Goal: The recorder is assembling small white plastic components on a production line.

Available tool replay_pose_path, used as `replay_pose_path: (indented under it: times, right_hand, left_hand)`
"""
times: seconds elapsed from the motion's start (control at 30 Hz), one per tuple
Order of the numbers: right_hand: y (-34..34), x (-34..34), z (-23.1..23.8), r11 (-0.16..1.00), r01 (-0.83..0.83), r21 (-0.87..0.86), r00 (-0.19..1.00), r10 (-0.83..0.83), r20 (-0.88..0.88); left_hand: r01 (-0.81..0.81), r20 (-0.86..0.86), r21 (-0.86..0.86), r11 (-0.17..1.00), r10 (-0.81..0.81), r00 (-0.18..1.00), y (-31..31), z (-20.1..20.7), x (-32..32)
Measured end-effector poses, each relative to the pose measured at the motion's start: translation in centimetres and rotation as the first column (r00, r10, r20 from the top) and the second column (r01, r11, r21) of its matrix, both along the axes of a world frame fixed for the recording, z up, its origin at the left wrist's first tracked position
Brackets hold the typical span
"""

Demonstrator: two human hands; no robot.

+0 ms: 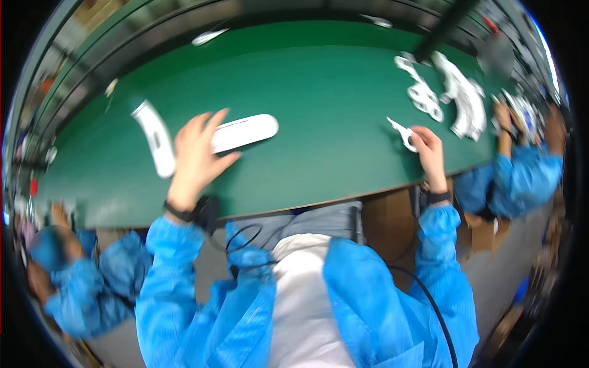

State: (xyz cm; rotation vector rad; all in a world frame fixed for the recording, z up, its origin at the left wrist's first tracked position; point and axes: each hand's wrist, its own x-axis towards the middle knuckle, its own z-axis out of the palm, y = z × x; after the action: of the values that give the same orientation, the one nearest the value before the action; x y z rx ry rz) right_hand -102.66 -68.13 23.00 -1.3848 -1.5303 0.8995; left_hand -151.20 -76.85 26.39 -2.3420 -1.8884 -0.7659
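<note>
My left hand [197,152] is spread over the green worktop, thumb and fingers apart around the near end of a long white rounded plastic part [253,131]. That part lies flat with a thin dark slot in it; its left end runs into the gap between thumb and fingers. Just left of this hand lies a second long white part [156,140], slightly curved and blurred. On the right, my right hand [428,150] pinches a small white plastic piece [402,132] with a pointed tip and a ring-like opening. The fingers cover part of it.
Several white ringed pieces [423,97] and a stack of curved white parts [463,101] lie at the right of the green worktop [319,92]. A dark post [446,27] rises behind them. Co-workers in blue sleeves [527,172] sit on both sides.
</note>
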Motion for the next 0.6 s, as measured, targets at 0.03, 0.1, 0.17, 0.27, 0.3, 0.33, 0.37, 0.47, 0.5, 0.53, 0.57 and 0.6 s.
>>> replay_pose_path:
  times: [0.03, 0.1, 0.17, 0.27, 0.3, 0.33, 0.37, 0.47, 0.5, 0.53, 0.57, 0.6]
  right_hand:
    - [-0.5, -1.5, 1.0, 0.996, -0.075, -0.054, 0.997, 0.075, 0.007]
    - [-0.3, -5.1, 1.8, 0.964, -0.193, -0.185, 0.977, 0.206, 0.055]
    - [0.4, -9.5, 2.5, 0.926, -0.294, -0.237, 0.95, 0.31, 0.031]
    - [1.4, -14.3, 3.0, 0.874, -0.428, -0.229, 0.893, 0.449, 0.044]
    - [1.4, -15.5, 3.1, 0.868, -0.426, -0.254, 0.893, 0.448, 0.035]
    - [1.6, -16.7, 3.5, 0.871, -0.46, -0.173, 0.863, 0.485, 0.141]
    - [1.8, -17.9, 3.4, 0.861, -0.501, -0.087, 0.827, 0.505, 0.248]
    - [2.0, -20.5, 3.0, 0.877, -0.431, -0.212, 0.88, 0.461, 0.119]
    - [2.3, -21.2, 2.7, 0.872, -0.435, -0.224, 0.878, 0.466, 0.11]
    - [2.7, -21.7, 2.3, 0.878, -0.433, -0.205, 0.889, 0.454, 0.064]
    - [2.8, -22.1, 2.0, 0.884, -0.428, -0.189, 0.898, 0.439, 0.019]
    - [3.1, -22.4, 1.7, 0.897, -0.419, -0.142, 0.9, 0.431, 0.067]
  left_hand:
    - [-0.004, -0.03, 0.054, 0.999, 0.006, 1.0, 0.8, -0.6, 0.2]
    - [-0.01, 0.021, -0.051, 0.999, 0.011, 1.0, 1.7, -2.2, -0.1]
    - [-0.022, 0.076, -0.119, 0.993, 0.031, 0.997, 1.9, -2.4, 0.0]
    - [0.018, 0.1, -0.128, 0.992, -0.005, 0.995, 1.5, -1.7, 2.2]
    - [0.02, 0.104, -0.156, 0.988, -0.004, 0.995, 1.4, -1.3, 3.0]
    - [0.032, 0.132, -0.111, 0.993, -0.018, 0.991, 1.3, -0.9, 3.7]
    - [0.044, 0.156, -0.061, 0.997, -0.033, 0.987, 1.6, -0.3, 4.0]
    - [0.075, 0.289, -0.026, 0.997, -0.064, 0.955, 2.8, 0.7, 3.8]
    - [0.087, 0.351, -0.016, 0.996, -0.076, 0.933, 3.2, 0.9, 3.6]
    - [0.115, 0.371, 0.011, 0.993, -0.111, 0.922, 3.9, 1.3, 3.6]
    - [0.113, 0.373, -0.004, 0.994, -0.104, 0.922, 4.5, 1.6, 3.8]
    - [0.158, 0.327, -0.01, 0.987, -0.147, 0.934, 5.1, 1.7, 4.0]
